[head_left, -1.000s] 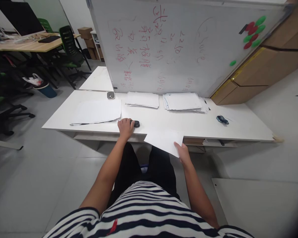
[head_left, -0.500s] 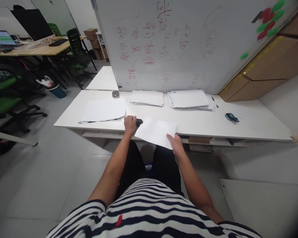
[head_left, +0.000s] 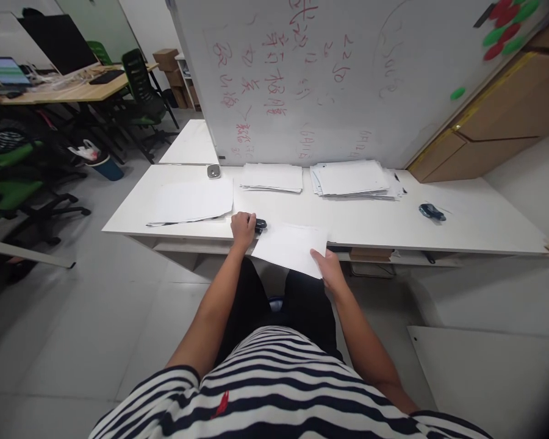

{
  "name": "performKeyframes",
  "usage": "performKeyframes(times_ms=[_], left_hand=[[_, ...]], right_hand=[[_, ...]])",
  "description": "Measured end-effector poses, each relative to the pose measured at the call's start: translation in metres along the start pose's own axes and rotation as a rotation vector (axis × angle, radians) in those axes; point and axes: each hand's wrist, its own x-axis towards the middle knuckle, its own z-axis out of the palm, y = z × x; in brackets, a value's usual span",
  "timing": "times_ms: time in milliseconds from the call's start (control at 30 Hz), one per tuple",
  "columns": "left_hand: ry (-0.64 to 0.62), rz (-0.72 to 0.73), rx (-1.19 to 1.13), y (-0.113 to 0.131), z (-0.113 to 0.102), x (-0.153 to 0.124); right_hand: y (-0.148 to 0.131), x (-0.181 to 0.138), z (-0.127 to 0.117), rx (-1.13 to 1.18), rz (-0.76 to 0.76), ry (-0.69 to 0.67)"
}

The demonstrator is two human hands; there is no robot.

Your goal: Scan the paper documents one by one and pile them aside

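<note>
My left hand (head_left: 243, 230) is closed around a black stapler (head_left: 260, 225), whose front end sticks out to the right beside the paper. In my right hand (head_left: 328, 268) are white sheets of paper (head_left: 293, 247), pinched at their right edge with the thumb on top. The sheets reach past the desk's front edge toward my lap, and their upper left corner lies close to the stapler's front end. Whether that corner sits inside the stapler's jaw I cannot tell.
On the white desk (head_left: 361, 231) lie a paper stack (head_left: 190, 198) at the left, two more piles (head_left: 272, 177) (head_left: 350, 178) at the back and a dark blue object (head_left: 432, 211) at the right. A whiteboard (head_left: 274, 79) stands behind, beside cardboard boxes (head_left: 498, 116).
The view has shifted slightly. The sheets' left end has drawn a little away from the stapler and lies lower. Both hands keep their hold.
</note>
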Motion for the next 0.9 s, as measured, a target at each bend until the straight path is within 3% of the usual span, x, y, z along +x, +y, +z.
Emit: performKeyframes(times_ms=[267, 533, 900], left_hand=[[-0.089, 0.018, -0.059, 0.001, -0.009, -0.005], [-0.241, 0.013, -0.004, 0.009, -0.016, -0.001], [-0.241, 0.032, -0.044, 0.003, -0.015, 0.000]], right_hand=[[0.011, 0.005, 0.029, 0.053, 0.053, -0.084], [0.015, -0.001, 0.026, 0.058, 0.066, -0.060], [0.012, -0.003, 0.025, 0.085, 0.050, -0.091]])
